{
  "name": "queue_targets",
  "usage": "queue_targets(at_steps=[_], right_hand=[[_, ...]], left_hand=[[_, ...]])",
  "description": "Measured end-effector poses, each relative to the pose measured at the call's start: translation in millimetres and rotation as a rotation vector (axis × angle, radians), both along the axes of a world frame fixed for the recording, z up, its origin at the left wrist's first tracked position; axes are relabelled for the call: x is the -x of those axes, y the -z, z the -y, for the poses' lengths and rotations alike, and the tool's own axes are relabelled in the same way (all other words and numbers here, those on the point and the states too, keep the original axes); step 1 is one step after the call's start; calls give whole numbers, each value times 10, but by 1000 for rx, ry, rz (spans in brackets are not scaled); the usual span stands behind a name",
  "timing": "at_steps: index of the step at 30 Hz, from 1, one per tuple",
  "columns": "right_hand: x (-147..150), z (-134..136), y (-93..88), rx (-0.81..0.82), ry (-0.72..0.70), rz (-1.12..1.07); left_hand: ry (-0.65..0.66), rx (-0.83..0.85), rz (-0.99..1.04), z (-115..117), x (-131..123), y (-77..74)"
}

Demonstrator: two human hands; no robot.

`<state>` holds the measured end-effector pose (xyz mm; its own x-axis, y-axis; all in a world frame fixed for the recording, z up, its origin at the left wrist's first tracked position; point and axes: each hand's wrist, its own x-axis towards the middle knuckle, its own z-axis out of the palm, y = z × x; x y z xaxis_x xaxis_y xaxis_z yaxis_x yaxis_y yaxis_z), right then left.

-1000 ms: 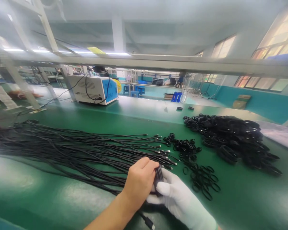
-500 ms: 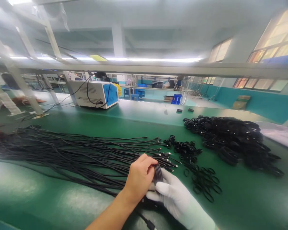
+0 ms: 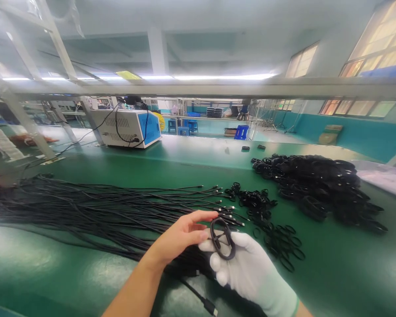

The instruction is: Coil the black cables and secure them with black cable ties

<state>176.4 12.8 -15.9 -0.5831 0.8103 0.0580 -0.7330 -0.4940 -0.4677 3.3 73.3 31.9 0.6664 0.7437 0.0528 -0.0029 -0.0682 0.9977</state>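
Observation:
A coiled black cable (image 3: 231, 252) rests in my right hand (image 3: 247, 264), which wears a white glove and has its fingers and thumb around the coil's lower right side. My bare left hand (image 3: 181, 233) is at the coil's left, thumb and fingers apart, with fingertips close to its upper edge. Contact there is unclear. Beneath both hands lie long straight black cables (image 3: 102, 211), their metal plugs pointing right. Small black rings (image 3: 285, 246) lie to the right of my right hand.
A large heap of coiled black cables (image 3: 317, 189) covers the right of the green table (image 3: 185, 171). At the back left stands a white and blue machine (image 3: 128, 127). A metal shelf beam (image 3: 198, 89) crosses above the table.
The coil has turned from edge-on to showing its open loop. My left hand has loosened its grip and moved left, its fingers now spread. The view has shifted slightly.

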Motion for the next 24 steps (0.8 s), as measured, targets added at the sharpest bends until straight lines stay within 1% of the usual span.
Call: queue_targets(at_steps=[1,2,3,4,5,8,9,10,11,15,17,18,20,22,24], right_hand=[[0,3,3,-11,-44,-4],[4,5,6,-20,-83,10],[8,7,9,-26,-108,44],[13,8,9,-37,-97,101],[18,7,5,-60,-43,186],[21,-3,-31,-160,250,550],[20,-6,-47,-183,322,665],[19,-7,-62,-197,357,748],[19,-5,-74,-199,361,796],[1,28,-109,-203,347,780],[-65,27,-149,-211,394,803],[-131,5,-180,-228,448,871],[-361,-96,-256,-257,626,1123],[-740,-256,-334,-234,863,1441],[-1234,-426,-391,-153,1072,1636]], left_hand=[[70,42,50,-8,22,9],[110,65,85,-13,34,25],[118,71,107,-16,36,45],[101,68,110,-16,32,63],[69,58,92,-13,23,79],[-62,-34,-52,3,-15,92],[-94,-65,-95,7,-26,86],[-121,-85,-120,10,-35,77],[-147,-94,-125,10,-40,67],[-284,-69,-119,-25,-22,56],[-341,-66,-158,-58,6,81],[-361,-72,-183,-81,24,101],[-387,-95,-242,-146,55,147],[-394,-116,-302,-225,70,189],[-380,-124,-351,-284,54,215]])
